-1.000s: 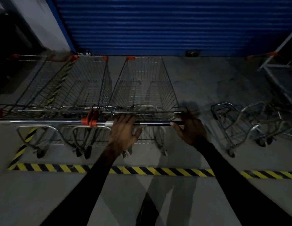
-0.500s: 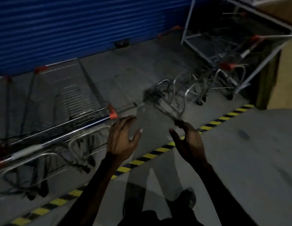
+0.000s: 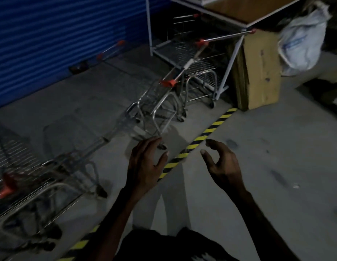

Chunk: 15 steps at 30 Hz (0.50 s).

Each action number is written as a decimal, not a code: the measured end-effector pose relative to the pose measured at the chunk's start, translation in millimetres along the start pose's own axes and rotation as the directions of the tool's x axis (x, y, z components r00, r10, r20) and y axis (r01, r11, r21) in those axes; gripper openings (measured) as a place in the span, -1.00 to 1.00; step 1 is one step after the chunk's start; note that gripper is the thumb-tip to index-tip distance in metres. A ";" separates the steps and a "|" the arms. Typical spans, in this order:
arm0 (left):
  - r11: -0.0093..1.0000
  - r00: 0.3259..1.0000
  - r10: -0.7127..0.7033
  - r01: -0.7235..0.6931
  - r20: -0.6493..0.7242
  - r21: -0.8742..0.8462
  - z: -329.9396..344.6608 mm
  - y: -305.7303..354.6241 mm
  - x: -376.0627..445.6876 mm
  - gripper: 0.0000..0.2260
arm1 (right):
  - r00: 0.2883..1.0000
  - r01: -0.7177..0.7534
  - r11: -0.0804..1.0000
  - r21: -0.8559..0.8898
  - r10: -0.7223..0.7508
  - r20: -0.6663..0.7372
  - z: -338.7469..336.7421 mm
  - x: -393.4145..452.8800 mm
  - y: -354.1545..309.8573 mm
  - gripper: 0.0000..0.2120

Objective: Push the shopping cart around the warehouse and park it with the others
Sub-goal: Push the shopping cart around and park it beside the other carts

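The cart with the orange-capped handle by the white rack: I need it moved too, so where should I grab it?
Grip the cart's handle bar between its orange end caps, approaching from the striped floor tape side: the bar faces that way and the basket points toward the rack.

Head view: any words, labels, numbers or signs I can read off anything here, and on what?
None can be read.
White plastic sack beside the brown cardboard box: bluish print, too blurred to read.
Yellow-and-black striped floor tape: hazard stripes only, no text.
Blue corrugated roller shutter: no lettering visible.
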<state>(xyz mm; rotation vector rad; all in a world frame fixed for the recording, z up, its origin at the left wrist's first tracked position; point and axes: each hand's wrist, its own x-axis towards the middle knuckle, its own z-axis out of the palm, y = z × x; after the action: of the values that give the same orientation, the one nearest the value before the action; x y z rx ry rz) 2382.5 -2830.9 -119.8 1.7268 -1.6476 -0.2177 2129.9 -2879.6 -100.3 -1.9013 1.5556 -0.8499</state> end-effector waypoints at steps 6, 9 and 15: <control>0.999 0.998 0.016 -0.015 0.052 -0.030 50.4 38.2 59.2 -0.53 | 0.999 -0.045 0.999 -0.012 0.045 -0.024 -32.7 61.4 50.7 -0.58; 0.999 0.999 0.017 -0.015 0.046 -0.041 75.5 36.0 95.0 -0.56 | 0.999 -0.043 0.999 -0.017 0.042 -0.029 -35.0 98.6 67.4 -0.56; 0.996 1.000 -0.002 0.003 0.010 -0.093 129.1 25.1 182.5 -0.55 | 1.000 -0.010 0.998 -0.060 0.011 0.012 -37.4 198.0 94.8 -0.55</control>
<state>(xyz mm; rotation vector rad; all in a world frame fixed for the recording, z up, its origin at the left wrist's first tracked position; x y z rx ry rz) 2317.9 -3045.9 -133.5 1.6607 -1.6167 -0.3003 2067.8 -3092.6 -119.1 -1.9346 1.5990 -0.7938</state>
